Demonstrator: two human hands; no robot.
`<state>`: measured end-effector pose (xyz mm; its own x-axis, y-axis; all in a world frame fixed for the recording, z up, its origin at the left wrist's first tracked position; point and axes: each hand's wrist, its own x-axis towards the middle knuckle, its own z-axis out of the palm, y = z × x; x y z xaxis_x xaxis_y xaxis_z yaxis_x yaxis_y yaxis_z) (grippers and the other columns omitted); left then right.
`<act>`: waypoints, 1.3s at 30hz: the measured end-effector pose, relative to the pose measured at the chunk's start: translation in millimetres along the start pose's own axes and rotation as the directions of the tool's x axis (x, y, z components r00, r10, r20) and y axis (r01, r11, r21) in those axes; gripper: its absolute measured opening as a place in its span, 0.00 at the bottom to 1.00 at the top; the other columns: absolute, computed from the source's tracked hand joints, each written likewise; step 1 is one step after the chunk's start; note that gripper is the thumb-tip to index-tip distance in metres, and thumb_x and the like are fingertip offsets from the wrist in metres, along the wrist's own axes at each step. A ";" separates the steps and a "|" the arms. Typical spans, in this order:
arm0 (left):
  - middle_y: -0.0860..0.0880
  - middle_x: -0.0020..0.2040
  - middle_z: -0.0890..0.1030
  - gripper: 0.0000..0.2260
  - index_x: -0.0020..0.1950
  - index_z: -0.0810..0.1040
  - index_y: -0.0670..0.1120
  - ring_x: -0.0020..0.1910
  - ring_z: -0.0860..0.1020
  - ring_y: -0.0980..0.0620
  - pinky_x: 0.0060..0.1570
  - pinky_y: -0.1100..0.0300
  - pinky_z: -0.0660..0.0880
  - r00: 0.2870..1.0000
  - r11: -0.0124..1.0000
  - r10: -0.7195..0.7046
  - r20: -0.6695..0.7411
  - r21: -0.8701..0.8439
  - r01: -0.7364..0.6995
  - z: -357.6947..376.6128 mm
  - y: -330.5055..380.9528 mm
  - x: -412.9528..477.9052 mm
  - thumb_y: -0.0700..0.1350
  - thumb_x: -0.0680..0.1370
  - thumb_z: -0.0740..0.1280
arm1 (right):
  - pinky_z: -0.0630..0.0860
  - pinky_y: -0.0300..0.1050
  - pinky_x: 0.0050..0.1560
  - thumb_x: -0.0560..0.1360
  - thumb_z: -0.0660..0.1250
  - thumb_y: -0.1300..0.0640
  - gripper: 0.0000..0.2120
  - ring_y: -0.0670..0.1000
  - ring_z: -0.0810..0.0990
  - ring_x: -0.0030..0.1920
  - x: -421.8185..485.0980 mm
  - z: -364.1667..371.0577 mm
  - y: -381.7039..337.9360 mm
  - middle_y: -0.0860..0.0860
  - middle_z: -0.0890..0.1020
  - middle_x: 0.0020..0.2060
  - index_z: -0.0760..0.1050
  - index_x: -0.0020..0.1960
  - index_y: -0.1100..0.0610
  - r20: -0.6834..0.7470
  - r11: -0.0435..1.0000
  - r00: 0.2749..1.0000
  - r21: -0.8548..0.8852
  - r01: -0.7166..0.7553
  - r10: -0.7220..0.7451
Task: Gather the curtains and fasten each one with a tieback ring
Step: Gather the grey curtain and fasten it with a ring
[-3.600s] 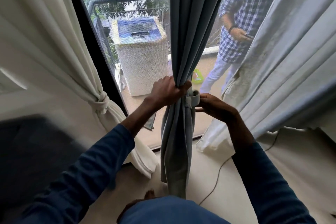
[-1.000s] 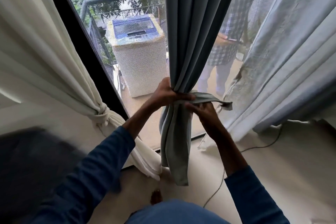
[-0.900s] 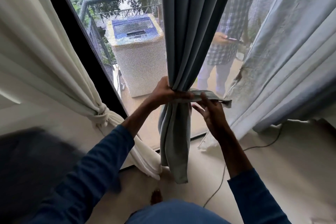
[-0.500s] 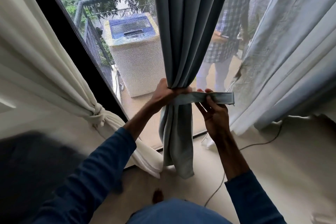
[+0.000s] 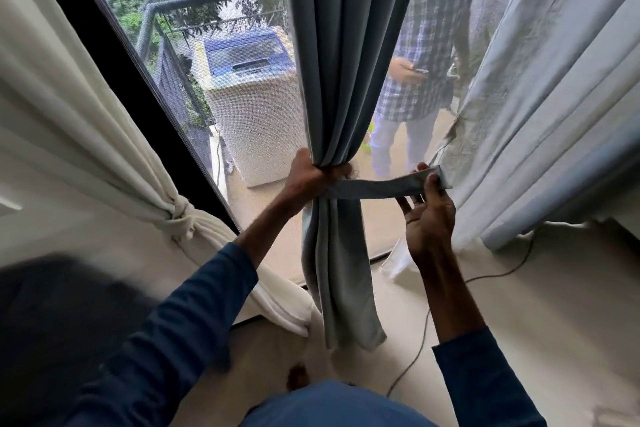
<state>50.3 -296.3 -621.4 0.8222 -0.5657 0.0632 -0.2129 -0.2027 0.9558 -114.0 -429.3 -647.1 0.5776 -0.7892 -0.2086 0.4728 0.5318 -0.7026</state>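
tieback stretched further right, right hand pinching; left hand grips window curtain.

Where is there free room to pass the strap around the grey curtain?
Free: the gap between the grey curtain and the pale curtain, where the right hand holds the strap. Crowded: where the left hand grips the curtain.

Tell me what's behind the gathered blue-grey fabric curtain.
Behind the blue-grey curtain, outdoors, stand a white washing machine with a blue lid and a person in a checked shirt. The curtain covers the machine's right edge and whatever lies between them.
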 end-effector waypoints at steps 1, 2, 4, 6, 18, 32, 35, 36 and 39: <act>0.39 0.41 0.85 0.08 0.39 0.85 0.43 0.45 0.85 0.39 0.45 0.39 0.80 1.000 1.000 0.020 0.014 -0.004 -0.020 0.4 0.8 -0.8 0.43 0.64 0.79 | 0.82 0.47 0.48 0.84 0.60 0.57 0.13 0.48 0.83 0.56 1.2 -0.7 -1.4 0.49 0.82 0.59 0.75 0.67 0.56 -0.013 1.000 1.000 0.000 0.003 -0.003; 0.39 0.42 0.86 0.07 0.39 0.85 0.43 0.44 0.85 0.42 0.46 0.39 0.80 0.999 0.999 0.039 0.035 -0.009 -0.038 0.5 2.2 -1.9 0.42 0.65 0.79 | 0.82 0.45 0.47 0.84 0.61 0.59 0.14 0.48 0.83 0.55 1.8 -1.8 -3.0 0.50 0.81 0.58 0.74 0.69 0.57 -0.027 1.000 1.000 0.007 0.006 -0.006; 0.39 0.43 0.86 0.06 0.40 0.85 0.42 0.43 0.84 0.47 0.48 0.40 0.81 0.995 0.998 0.060 0.078 -0.037 -0.057 0.1 5.4 -5.0 0.40 0.65 0.78 | 0.83 0.44 0.44 0.82 0.64 0.62 0.17 0.49 0.84 0.52 1.4 -4.0 -5.8 0.52 0.82 0.54 0.73 0.70 0.59 -0.058 1.000 0.998 0.024 0.015 -0.013; 0.37 0.43 0.85 0.06 0.41 0.84 0.40 0.42 0.83 0.47 0.49 0.41 0.80 0.986 0.993 0.092 0.137 -0.086 -0.080 -0.6 7.7 -7.5 0.36 0.66 0.78 | 0.82 0.43 0.43 0.80 0.67 0.63 0.19 0.49 0.85 0.50 -0.5 -6.4 -6.7 0.52 0.84 0.52 0.73 0.70 0.59 -0.068 1.000 0.997 -0.010 0.023 -0.023; 0.44 0.47 0.86 0.15 0.49 0.86 0.48 0.50 0.85 0.42 0.51 0.37 0.80 0.986 0.995 0.077 0.147 -0.071 -0.067 -7.4 -1.9 -13.5 0.46 0.65 0.83 | 0.83 0.43 0.46 0.80 0.68 0.63 0.13 0.52 0.85 0.44 -23.4 -1.7 15.2 0.56 0.86 0.46 0.79 0.62 0.68 0.258 0.925 0.955 -0.378 -0.040 0.147; 0.36 0.50 0.85 0.14 0.52 0.83 0.37 0.53 0.83 0.35 0.55 0.35 0.78 0.974 0.982 0.118 0.192 -0.170 -0.085 -8.1 0.0 -18.8 0.38 0.70 0.80 | 0.80 0.43 0.49 0.76 0.71 0.66 0.12 0.55 0.82 0.49 -21.4 11.9 12.5 0.62 0.85 0.50 0.81 0.60 0.66 0.293 0.904 0.949 -0.426 0.023 0.114; 0.37 0.50 0.85 0.15 0.54 0.83 0.37 0.54 0.83 0.36 0.56 0.36 0.78 0.974 0.982 0.123 0.188 -0.164 -0.093 -8.8 -1.8 -17.5 0.38 0.69 0.80 | 0.82 0.46 0.50 0.77 0.71 0.65 0.12 0.56 0.85 0.47 -20.4 9.0 12.4 0.63 0.86 0.49 0.81 0.59 0.68 0.321 0.888 0.943 -0.455 0.071 0.089; 0.37 0.50 0.85 0.15 0.54 0.83 0.38 0.54 0.83 0.36 0.56 0.36 0.78 0.973 0.982 0.127 0.192 -0.164 -0.096 -8.9 -2.0 -17.2 0.38 0.69 0.80 | 0.82 0.47 0.51 0.77 0.71 0.65 0.11 0.56 0.85 0.48 -19.8 8.4 11.5 0.63 0.86 0.50 0.81 0.58 0.68 0.331 0.885 0.939 -0.460 0.074 0.094; 0.38 0.50 0.86 0.14 0.52 0.84 0.39 0.53 0.84 0.38 0.57 0.37 0.79 0.958 0.973 0.170 0.232 -0.196 -0.125 -10.4 -1.3 -16.9 0.40 0.70 0.80 | 0.82 0.47 0.51 0.77 0.71 0.64 0.11 0.57 0.85 0.49 -17.8 9.0 7.6 0.62 0.86 0.50 0.82 0.58 0.67 0.342 0.877 0.931 -0.476 0.057 0.125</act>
<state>42.2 -278.2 -620.8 0.6288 -0.7617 0.1563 -0.2065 0.0302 0.9780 -114.7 -408.4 -642.6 0.8248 -0.5632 -0.0497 0.1306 0.2754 -0.9524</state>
